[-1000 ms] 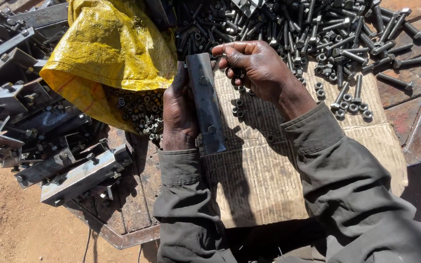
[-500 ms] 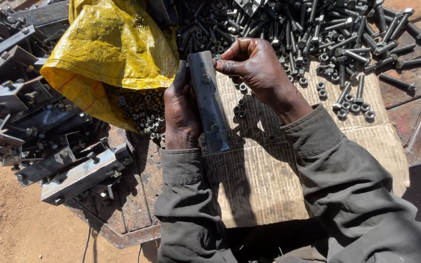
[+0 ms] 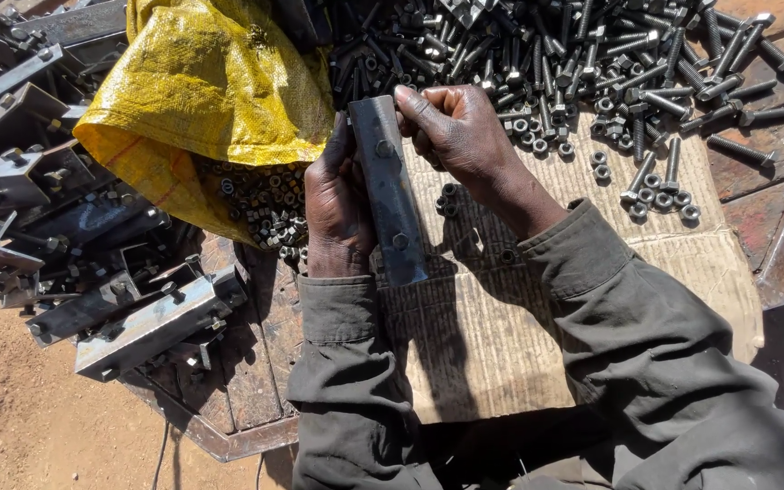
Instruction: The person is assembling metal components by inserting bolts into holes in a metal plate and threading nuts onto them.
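Head view is showing the left hand wrapping its grip around the long dark flat steel bar with bolt holes, keeping it upright above the brown corrugated cardboard sheet on the rusty metal desk. Compared with a second ago, the right hand is now sitting higher, its fingertips pinching together at the bar's top hole; whether they are holding a fastener is too small to tell. That is suggesting work moving to the upper hole. Behind are lying a heap of dark bolts and nuts, a yellow woven sack, and grey steel brackets to the left.
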